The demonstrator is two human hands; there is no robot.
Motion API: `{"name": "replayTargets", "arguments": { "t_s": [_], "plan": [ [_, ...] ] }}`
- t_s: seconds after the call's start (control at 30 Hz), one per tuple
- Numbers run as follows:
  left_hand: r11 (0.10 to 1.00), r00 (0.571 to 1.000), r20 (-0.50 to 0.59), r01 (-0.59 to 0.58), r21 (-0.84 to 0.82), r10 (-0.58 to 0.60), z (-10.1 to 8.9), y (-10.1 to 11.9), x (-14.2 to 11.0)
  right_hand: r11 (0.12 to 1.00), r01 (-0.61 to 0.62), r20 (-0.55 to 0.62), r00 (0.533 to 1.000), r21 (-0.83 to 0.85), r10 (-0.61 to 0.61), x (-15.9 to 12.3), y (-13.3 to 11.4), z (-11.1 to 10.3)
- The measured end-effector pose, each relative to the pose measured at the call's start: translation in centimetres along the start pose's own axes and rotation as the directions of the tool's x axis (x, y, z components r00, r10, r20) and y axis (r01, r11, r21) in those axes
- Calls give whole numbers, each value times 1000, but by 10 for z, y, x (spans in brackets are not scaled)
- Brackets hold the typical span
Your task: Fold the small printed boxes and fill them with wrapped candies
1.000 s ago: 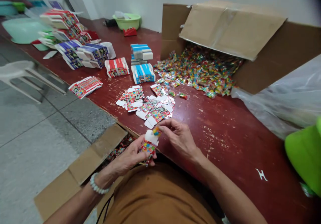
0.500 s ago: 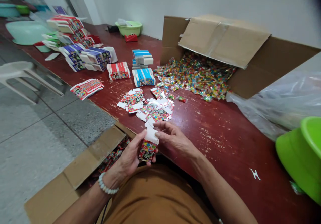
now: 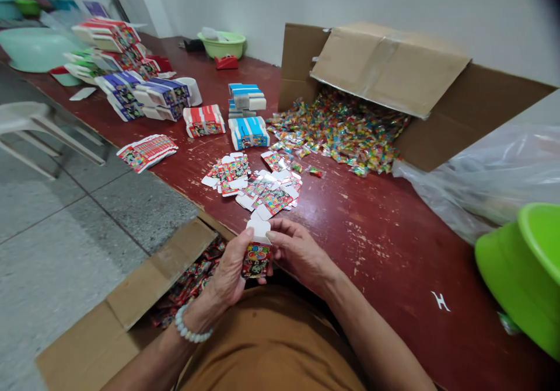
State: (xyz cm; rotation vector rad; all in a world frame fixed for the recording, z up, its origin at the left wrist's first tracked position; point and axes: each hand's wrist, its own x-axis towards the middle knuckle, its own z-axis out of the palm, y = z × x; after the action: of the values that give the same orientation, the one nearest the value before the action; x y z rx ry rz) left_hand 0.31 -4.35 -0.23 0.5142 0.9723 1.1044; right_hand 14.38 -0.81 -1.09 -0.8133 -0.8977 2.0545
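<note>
My left hand is closed around a small printed candy box, held upright in front of my body with its white flap raised. At the box's upper right edge is my right hand, its thumb and fingers closed on the flap's corner; its other fingertips are partly hidden behind the box. Just beyond my hands lies a loose heap of flattened printed boxes on the dark red table. Wrapped candies spill toward that heap from a large cardboard carton.
Below the table edge, an open carton holds many filled-looking small red packs. Blue bundles, a red bundle and purple bundles of cartons stand farther back. A green tub is at right, a white stool at left.
The raised flap has tilted more upright, and my right fingers have come lower and closer against the box. The view has shifted slightly. My left hand keeps its hold.
</note>
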Motion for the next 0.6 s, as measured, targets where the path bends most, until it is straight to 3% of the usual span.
{"name": "replayTargets", "arguments": {
  "t_s": [0.1,0.17,0.23,0.3,0.4,0.5,0.6],
  "plan": [
    [1000,1000,0,4,27,-4,2,0,1,996,30,13,999,-81,-29,0,-3,4],
    [997,998,0,66,36,-66,0,1,2,931,159,-74,978,-329,-193,-1,-5,4],
    [988,987,44,153,6,-154,-3,3,4,728,301,-53,906,-616,-420,-2,-7,0],
    [973,969,107,228,-46,-222,-6,5,6,535,408,98,851,-740,-515,-4,-12,-4],
    [943,939,169,317,-101,-298,-8,6,10,453,487,267,843,-747,-467,-8,-23,-9],
    [915,909,218,386,-121,-355,-8,6,15,409,536,351,824,-739,-445,-11,-32,-9],
    [915,915,210,378,-140,-345,-6,6,17,433,542,368,827,-720,-424,-9,-30,-9]
  ]
}}
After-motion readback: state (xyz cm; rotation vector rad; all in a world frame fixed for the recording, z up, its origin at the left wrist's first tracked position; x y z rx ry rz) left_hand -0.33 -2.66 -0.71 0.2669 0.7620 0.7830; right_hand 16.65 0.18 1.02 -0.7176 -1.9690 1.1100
